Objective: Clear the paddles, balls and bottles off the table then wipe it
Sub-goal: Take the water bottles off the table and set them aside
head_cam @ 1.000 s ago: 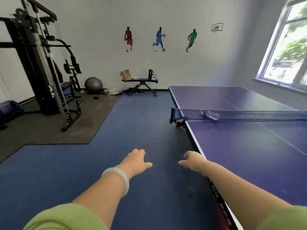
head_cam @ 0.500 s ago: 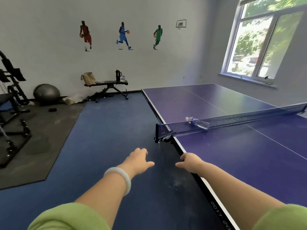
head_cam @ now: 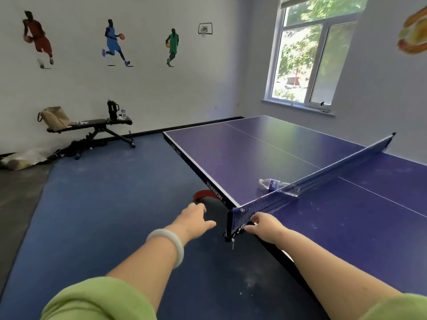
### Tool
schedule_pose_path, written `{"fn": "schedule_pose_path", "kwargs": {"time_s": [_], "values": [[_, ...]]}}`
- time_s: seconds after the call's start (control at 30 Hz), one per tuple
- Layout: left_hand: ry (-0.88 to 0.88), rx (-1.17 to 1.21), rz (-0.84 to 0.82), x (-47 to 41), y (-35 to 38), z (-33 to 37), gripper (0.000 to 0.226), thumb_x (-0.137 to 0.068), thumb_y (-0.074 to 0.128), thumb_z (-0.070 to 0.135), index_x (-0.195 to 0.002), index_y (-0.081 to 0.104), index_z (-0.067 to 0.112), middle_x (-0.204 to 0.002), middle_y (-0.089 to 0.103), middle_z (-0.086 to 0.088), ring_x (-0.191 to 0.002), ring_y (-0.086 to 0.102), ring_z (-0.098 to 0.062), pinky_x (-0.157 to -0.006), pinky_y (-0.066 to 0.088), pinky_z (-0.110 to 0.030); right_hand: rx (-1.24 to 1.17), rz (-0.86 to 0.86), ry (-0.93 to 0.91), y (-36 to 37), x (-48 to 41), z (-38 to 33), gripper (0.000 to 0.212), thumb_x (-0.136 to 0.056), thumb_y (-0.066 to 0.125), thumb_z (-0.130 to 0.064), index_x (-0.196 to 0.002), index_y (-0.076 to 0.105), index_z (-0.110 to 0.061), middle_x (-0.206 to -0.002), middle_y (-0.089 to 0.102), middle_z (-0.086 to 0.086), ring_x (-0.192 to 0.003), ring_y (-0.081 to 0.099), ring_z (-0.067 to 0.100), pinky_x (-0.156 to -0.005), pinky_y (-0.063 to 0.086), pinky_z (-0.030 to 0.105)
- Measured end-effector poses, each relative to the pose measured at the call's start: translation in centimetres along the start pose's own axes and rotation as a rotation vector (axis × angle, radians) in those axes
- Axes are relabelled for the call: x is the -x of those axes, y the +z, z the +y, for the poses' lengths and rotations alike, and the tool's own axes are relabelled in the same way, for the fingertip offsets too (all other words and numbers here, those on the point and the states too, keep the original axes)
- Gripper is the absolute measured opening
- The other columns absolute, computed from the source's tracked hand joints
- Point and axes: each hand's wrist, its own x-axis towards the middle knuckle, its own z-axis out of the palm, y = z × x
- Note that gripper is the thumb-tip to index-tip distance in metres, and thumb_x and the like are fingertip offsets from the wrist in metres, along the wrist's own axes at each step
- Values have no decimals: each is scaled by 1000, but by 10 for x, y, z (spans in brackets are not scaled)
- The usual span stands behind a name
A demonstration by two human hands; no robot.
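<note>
- Blue table [head_cam: 254, 153], with a net [head_cam: 335, 167] stretched across its middle.
- A clear plastic bottle [head_cam: 271, 183] lies on its side on the far half, just beside the net.

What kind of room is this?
Probably a games or exercise room: a blue table-tennis table with a net, a black padded workout bench, and basketball-player stickers on the white wall.

net [head_cam: 323, 179] between right hand [head_cam: 265, 227] and bottle [head_cam: 271, 184]

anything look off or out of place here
A plastic bottle lies on its side on the table, just behind the net. A red paddle pokes out below the table's edge.
</note>
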Motion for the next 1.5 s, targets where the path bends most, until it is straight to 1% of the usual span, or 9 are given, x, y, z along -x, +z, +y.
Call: {"fn": "schedule_pose_path", "kwargs": {"time_s": [0.17, 0.33, 0.6, 0.7, 1.0, 1.2, 1.27, 1.37, 1.5], "values": [[91, -46, -83, -94, -18, -15, 56, -93, 58, 45, -137, 42, 14, -137, 41, -6, -122, 46, -26, -104, 41, -41, -99, 28, 82, 2, -73, -17, 38, -86, 68, -34, -117, 64, -12, -116, 67, 7, -99, 61, 18, -84, 47, 26], [153, -85, -107, -199, -27, -19, 54, -93, 59, 43, -135, 44, 13, -134, 43, -7, -122, 47, -26, -104, 41, -39, -162, 71, 142, -5, -175, -22, 53, -89, 67, -38, -132, 53, -11, -132, 58, 6, -119, 55, 21, -98, 45, 29], [191, -132, -164, -361, -43, -8, 55, -92, 59, 44, -136, 45, 14, -134, 44, -3, -120, 49, -21, -102, 42, -34, -208, 31, 296, -29, -310, 9, 55, -91, 64, -39, -135, 49, -11, -135, 55, 5, -121, 54, 20, -96, 42, 25], [232, -164, -246, -410, -25, 3, 55, -92, 59, 44, -136, 44, 14, -135, 43, -4, -121, 48, -22, -103, 42, -34, -224, 12, 372, -30, -337, 25, 54, -91, 64, -40, -135, 49, -11, -135, 55, 5, -122, 54, 19, -97, 42, 25], [453, -255, -484, -553, 57, 41, 57, -93, 59, 45, -138, 42, 15, -136, 41, -3, -120, 49, -21, -102, 43, -36, -384, 112, 652, -22, -392, 75, 54, -93, 63, -36, -139, 46, -13, -136, 53, 4, -120, 54, 18, -92, 44, 23], [543, -328, -505, -634, 104, 36, 56, -91, 59, 49, -134, 44, 17, -135, 40, -2, -121, 45, -21, -103, 41, -36, -220, 212, 765, -36, -429, 107, 62, -91, 66, -31, -145, 37, -16, -146, 42, 2, -132, 42, 20, -104, 38, 29], [553, -355, -475, -657, 119, 27, 61, -90, 59, 52, -137, 40, 17, -143, 35, -3, -130, 39, -23, -106, 37, -36, -113, 243, 752, -41, -446, 119, 70, -90, 68, -29, -148, 31, -16, -151, 34, 3, -138, 33, 22, -111, 31, 30], [555, -435, -456, -687, 136, 9, 85, -88, 56, 60, -152, 18, 18, -160, 10, -9, -149, 7, -29, -118, 19, -42, 34, 221, 707, -41, -470, 136, 90, -85, 74, -31, -155, 18, -19, -162, 15, 2, -149, 13, 22, -120, 16, 33], [547, -506, -480, -717, 158, -17, 115, -78, 49, 79, -153, -16, 21, -160, -24, -8, -147, -21, -32, -119, -3, -49, 224, 130, 704, -34, -502, 165, 103, -82, 77, -32, -156, 7, -24, -164, 1, -1, -151, -2, 21, -123, 5, 41]]}}
